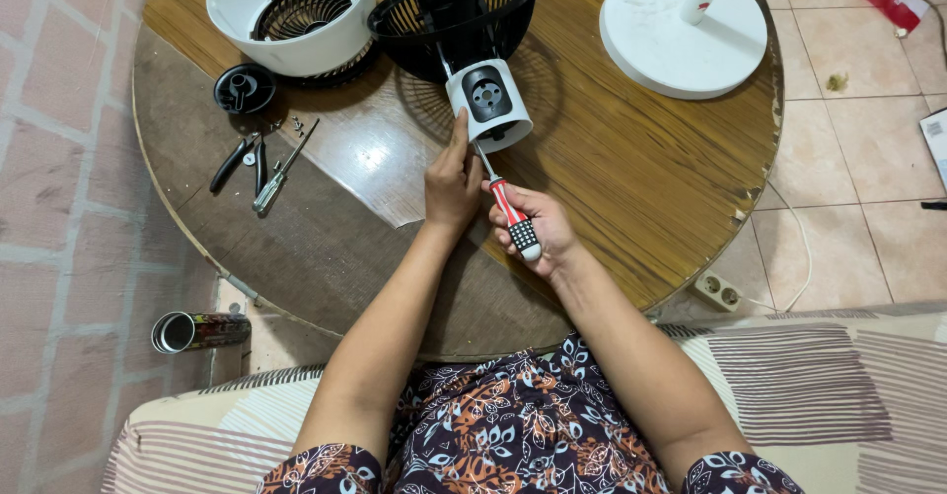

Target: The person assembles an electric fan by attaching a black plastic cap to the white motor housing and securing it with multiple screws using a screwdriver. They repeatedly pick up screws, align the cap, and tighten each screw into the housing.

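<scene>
The round wooden table (631,159) carries everything; its worn edge at seven o'clock is bare board. At twelve o'clock lies the black plastic fan grille (464,11) with the white motor housing (488,105) tilted toward the person. The left hand (452,183) presses fingertips against the housing's lower left side, steadying it. The right hand (543,233), at five o'clock from the housing, is closed around the red-and-black-handled screwdriver (513,220), tip at the housing's lower edge. If the tip slips, I judge it could jab the left fingers just beside it. Loose small screws (286,127) at nine o'clock could roll off
</scene>
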